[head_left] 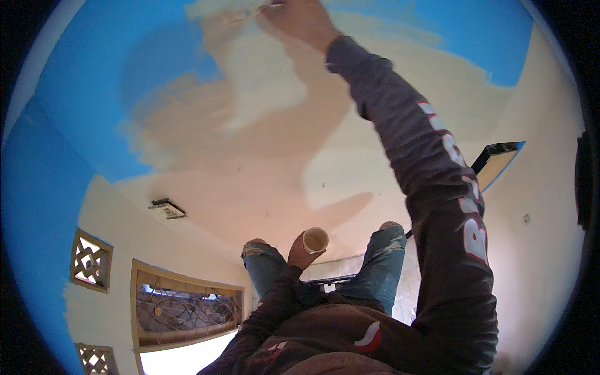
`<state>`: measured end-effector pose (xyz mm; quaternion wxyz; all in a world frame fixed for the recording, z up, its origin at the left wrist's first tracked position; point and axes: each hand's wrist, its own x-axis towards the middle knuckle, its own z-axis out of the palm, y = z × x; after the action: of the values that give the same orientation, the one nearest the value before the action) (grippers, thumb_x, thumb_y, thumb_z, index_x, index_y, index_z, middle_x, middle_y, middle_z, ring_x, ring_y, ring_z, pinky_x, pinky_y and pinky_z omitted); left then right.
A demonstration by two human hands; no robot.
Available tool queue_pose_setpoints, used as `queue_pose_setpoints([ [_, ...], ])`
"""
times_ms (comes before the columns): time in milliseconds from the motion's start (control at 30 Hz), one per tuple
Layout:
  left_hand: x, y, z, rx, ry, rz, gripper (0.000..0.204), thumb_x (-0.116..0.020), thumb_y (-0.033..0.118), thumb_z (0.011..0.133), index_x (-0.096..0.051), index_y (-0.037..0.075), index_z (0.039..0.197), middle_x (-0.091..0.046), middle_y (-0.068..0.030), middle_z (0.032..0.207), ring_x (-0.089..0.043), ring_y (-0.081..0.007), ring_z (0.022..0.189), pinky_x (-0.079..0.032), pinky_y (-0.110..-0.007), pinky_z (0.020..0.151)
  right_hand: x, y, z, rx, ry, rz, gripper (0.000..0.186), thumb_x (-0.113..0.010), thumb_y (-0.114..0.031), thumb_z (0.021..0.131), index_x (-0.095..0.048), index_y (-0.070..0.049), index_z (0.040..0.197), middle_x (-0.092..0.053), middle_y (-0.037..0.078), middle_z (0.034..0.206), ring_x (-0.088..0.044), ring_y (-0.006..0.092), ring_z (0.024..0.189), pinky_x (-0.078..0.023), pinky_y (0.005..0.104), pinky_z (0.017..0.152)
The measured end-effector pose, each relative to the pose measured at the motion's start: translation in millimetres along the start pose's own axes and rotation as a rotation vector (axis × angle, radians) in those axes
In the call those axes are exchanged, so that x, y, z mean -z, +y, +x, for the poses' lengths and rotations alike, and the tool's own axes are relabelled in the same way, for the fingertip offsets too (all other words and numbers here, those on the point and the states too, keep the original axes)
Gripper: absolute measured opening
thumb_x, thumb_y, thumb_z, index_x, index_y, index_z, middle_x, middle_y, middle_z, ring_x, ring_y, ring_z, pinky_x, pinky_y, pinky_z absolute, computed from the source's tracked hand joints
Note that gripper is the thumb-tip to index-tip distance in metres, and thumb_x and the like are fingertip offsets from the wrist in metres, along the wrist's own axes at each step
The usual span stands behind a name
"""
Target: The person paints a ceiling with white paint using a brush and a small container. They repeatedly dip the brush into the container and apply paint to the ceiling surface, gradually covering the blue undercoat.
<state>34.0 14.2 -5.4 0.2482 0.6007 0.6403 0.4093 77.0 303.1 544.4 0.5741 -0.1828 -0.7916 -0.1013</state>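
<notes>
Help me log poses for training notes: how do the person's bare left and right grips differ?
The bare left grip is low, between the blue denim knees; the bare right grip is raised near the picture's top edge. The left grip holds a round whitish cup; the right grip holds a pale, blurred brush-like tool. Both emerge from dark long sleeves.

The upper edge crops the right hand (pixel 301 22), its brush (pixel 239 15) blurred; the cup (pixel 315 240) hides part of the left hand (pixel 300 255); the lower edge cuts off a lattice vent (pixel 97 360)
</notes>
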Motion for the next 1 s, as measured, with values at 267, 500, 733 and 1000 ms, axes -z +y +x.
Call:
queue_pose_setpoints([
  [267, 0.1, 8.4, 6.4, 0.023, -0.084, -0.024, 0.083, -0.093, 0.039, 0.072, -0.055, 0.005, 0.137, -0.064, -0.0178, 0.130, -0.062, -0.0341, 0.122, -0.052, -0.045, 0.103, 165.3, 104.7, -43.2, -0.314, -0.107, -0.219, 0.038, -0.071, -0.034, 0.093, -0.078, 0.003, 0.095, -0.075, 0.022, 0.089, -0.072, 0.0337, 0.081, -0.056, 0.0437, 0.075],
  [500, -8.9, -9.7, 7.7, -0.006, -0.072, -0.019, 0.084, -0.093, 0.039, 0.072, -0.054, 0.005, 0.138, -0.064, -0.0172, 0.131, -0.062, -0.0329, 0.123, -0.051, -0.044, 0.104, 282.5, 197.9, -102.4, -0.318, -0.047, -0.587, 0.047, -0.066, -0.053, 0.096, -0.079, -0.009, 0.104, -0.071, 0.009, 0.075, -0.070, 0.0231, 0.069, -0.055, 0.0373, 0.067],
  [733, -10.7, -11.6, 7.7, -0.015, -0.089, 0.031, 0.084, -0.094, 0.037, 0.072, -0.053, 0.004, 0.138, -0.065, -0.0157, 0.131, -0.064, -0.0302, 0.123, -0.052, -0.042, 0.105, 285.0, 190.8, -117.1, -0.253, -0.059, -0.953, 0.035, -0.062, -0.040, 0.099, -0.077, -0.008, 0.102, -0.073, 0.018, 0.086, -0.070, 0.0424, 0.081, -0.056, 0.0499, 0.070],
  [1000, -12.0, -10.6, 6.8, 0.000, -0.069, -0.009, 0.088, -0.094, 0.041, 0.070, -0.053, 0.003, 0.138, -0.064, -0.0180, 0.129, -0.063, -0.0344, 0.120, -0.052, -0.044, 0.102, 117.9, 91.8, -75.4, -0.183, 0.135, -0.663, 0.012, -0.058, -0.009, 0.091, -0.069, -0.003, 0.091, -0.070, 0.017, 0.087, -0.068, 0.0326, 0.085, -0.055, 0.0450, 0.073],
])
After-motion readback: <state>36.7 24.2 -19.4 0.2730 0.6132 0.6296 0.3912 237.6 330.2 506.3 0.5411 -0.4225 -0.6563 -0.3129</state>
